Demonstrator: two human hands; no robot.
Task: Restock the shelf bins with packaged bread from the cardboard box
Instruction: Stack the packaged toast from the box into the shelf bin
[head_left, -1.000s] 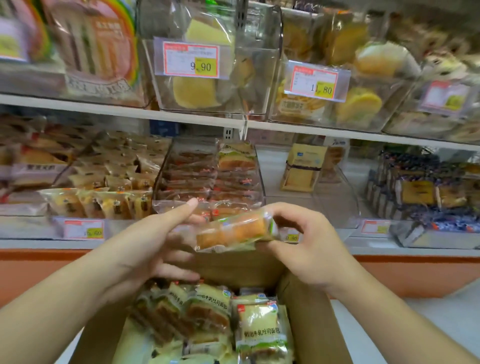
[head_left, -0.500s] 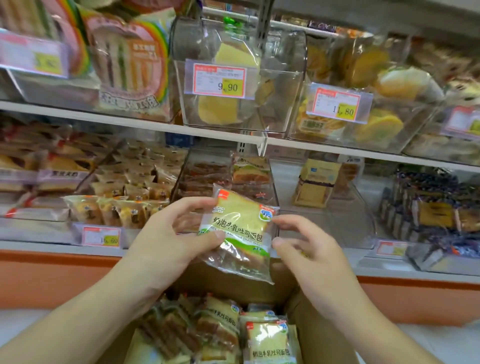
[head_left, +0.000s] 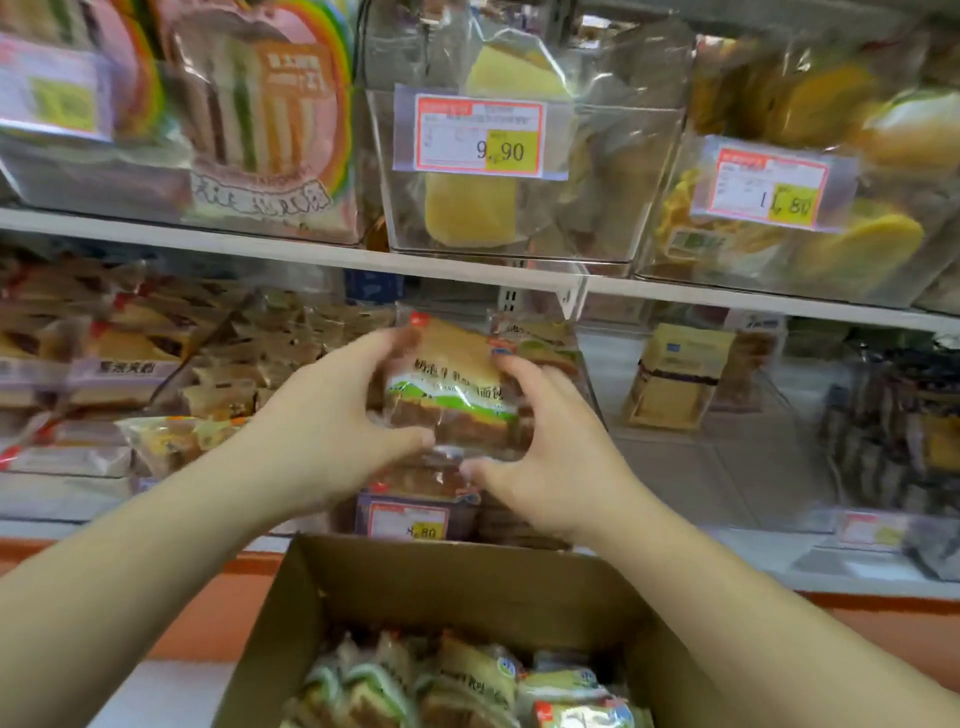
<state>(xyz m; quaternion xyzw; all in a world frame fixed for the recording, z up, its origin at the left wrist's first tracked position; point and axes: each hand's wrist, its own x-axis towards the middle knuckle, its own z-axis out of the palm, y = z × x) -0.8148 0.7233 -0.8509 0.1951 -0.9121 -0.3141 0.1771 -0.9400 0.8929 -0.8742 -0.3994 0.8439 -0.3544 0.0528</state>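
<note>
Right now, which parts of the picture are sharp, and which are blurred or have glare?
Head view: the 9.90 price tag reads clearly; the bread packet and both hands, left and right, are motion-blurred; the clear bins show glare; the shelf edge bows from wide-angle distortion.

Cardboard box (head_left: 457, 582) in front of lower shelf (head_left: 675, 558), bread packs (head_left: 467, 686) inside. Above box: bread package (head_left: 452, 395) between left hand (head_left: 332, 426) and right hand (head_left: 550, 452), over middle bin (head_left: 415, 512) at shelf's front edge. More packs in bins left and right. Upper shelf (head_left: 311, 254) above: clear bin (head_left: 519, 171) at centre, bins either side.
</note>
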